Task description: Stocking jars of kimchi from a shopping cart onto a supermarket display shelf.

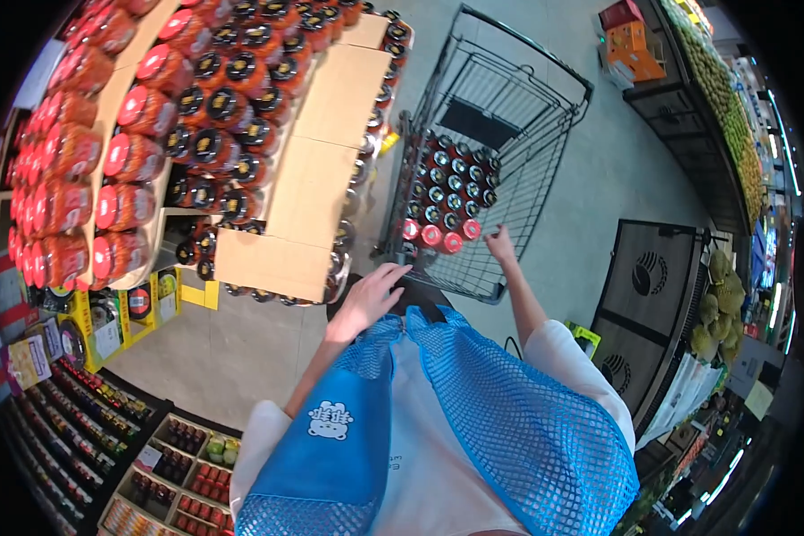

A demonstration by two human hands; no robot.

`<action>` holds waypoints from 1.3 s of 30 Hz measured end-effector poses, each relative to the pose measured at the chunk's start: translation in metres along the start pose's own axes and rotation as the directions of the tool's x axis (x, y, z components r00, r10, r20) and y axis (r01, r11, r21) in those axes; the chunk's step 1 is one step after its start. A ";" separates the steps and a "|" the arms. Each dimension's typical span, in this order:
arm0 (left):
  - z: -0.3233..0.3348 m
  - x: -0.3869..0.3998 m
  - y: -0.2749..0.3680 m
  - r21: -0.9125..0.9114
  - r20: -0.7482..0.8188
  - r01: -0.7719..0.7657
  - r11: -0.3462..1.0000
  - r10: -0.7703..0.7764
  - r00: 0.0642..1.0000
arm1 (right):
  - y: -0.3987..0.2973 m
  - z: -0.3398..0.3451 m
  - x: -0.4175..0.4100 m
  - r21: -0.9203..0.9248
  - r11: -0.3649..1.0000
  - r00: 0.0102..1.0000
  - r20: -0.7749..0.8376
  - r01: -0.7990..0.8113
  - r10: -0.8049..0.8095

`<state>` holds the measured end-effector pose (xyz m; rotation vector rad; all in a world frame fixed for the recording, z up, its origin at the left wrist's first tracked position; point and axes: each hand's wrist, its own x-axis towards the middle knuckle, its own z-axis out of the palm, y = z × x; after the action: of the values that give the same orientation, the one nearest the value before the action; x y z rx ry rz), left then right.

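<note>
In front of me stands a black wire shopping cart (pixel 543 167), with jars packed in its basket. Most are black-lidded jars (pixel 454 182); a row of red-lidded jars (pixel 450 242) lies at the end nearest me. My left hand (pixel 373 296) is by the near left corner of the cart, palm down, fingers extended, holding nothing visible. Over the near right part of the basket is my right hand (pixel 501 244), bent fingers close to the wire side and the red lids. Whether it grips the wire is unclear.
At left, a stepped display holds stacked red-lidded jars (pixel 130 157) and black-lidded jars (pixel 224 104), with bare cardboard sheets (pixel 338 87) on its near tiers. Dark produce stands (pixel 650 268) line the right, one with durians (pixel 720 305). A fruit bin (pixel 174 462) is at lower left.
</note>
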<state>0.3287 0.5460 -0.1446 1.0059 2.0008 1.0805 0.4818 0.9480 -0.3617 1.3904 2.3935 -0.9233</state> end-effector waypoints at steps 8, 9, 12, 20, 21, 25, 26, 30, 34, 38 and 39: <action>0.147 0.042 -0.090 0.662 0.091 -0.093 0.743 0.043 0.995 | 0.026 0.037 0.009 -0.299 0.950 0.898 0.438 0.092 0.051; 0.156 0.045 -0.090 0.678 0.046 -0.064 0.732 0.045 0.998 | 0.030 0.041 0.008 -0.260 0.956 0.897 0.443 0.132 -0.004; 0.164 0.053 -0.079 0.612 0.059 0.069 0.788 -0.132 0.989 | 0.023 0.053 0.011 -0.228 0.961 0.889 0.456 0.154 -0.034; 0.167 0.063 -0.067 0.582 0.103 0.140 0.801 -0.243 0.965 | -0.031 0.079 0.032 -0.245 0.837 0.844 0.373 0.489 -0.384; 0.168 0.063 -0.065 0.586 0.114 0.160 0.794 -0.277 0.954 | -0.043 0.084 0.033 -0.194 0.764 0.778 0.308 0.615 -0.547; 0.178 0.072 -0.060 0.556 0.129 0.138 0.820 -0.249 0.960 | -0.080 0.103 0.036 -0.208 0.640 0.664 0.378 0.740 -0.645; 0.180 0.073 -0.058 0.566 0.117 0.126 0.815 -0.230 0.966 | -0.089 0.107 0.034 -0.261 0.625 0.670 0.409 0.736 -0.619; 0.187 0.085 -0.049 0.531 0.125 0.149 0.834 -0.250 0.960 | -0.099 0.126 0.041 -0.420 0.600 0.728 0.471 0.681 -0.498; 0.189 0.096 -0.043 0.491 0.131 0.172 0.854 -0.268 0.955 | -0.093 0.136 0.051 -0.480 0.506 0.697 0.509 0.717 -0.504; 0.187 0.108 -0.042 0.493 0.116 0.175 0.852 -0.264 0.958 | -0.089 0.141 0.064 -0.509 0.438 0.667 0.478 0.741 -0.572; 0.187 0.109 -0.041 0.489 0.111 0.179 0.854 -0.265 0.958 | -0.088 0.141 0.067 -0.505 0.437 0.663 0.483 0.745 -0.572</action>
<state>0.4119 0.6940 -0.2844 1.0300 2.2173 0.3599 0.3556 0.8769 -0.4673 -0.0011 2.6542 -0.2010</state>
